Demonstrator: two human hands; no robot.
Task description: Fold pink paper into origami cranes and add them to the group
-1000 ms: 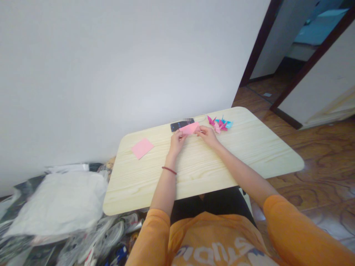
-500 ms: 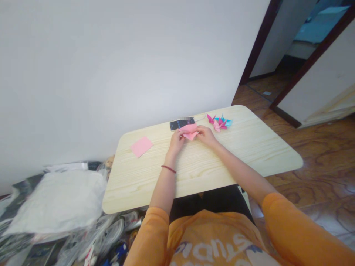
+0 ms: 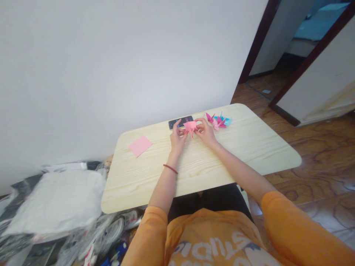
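Observation:
Between my two hands, above the table (image 3: 155, 177), is a creased piece of pink origami paper (image 3: 190, 126), its sides drawn inward and a narrow point hanging down. My left hand (image 3: 178, 138) grips its left side, with the index finger raised. On the right side, my right hand (image 3: 204, 132) pinches the paper between thumb and fingers. Just behind the paper lies a dark phone (image 3: 174, 123), partly covered by my left fingers. To the right of my right hand sits a cluster of folded paper cranes (image 3: 220, 122) in magenta, light pink and blue.
A flat pink paper square (image 3: 140, 146) lies on the table's left part. White wall (image 3: 124, 66) rises behind the table. Left of it, a white plastic-wrapped bundle (image 3: 61, 199) rests on piled bags. A doorway (image 3: 263, 48) and wooden floor (image 3: 327, 159) are on the right.
The pink paper has gone from spread wide to narrower and gathered. Both hands have shifted slightly up, and my left index finger has lifted.

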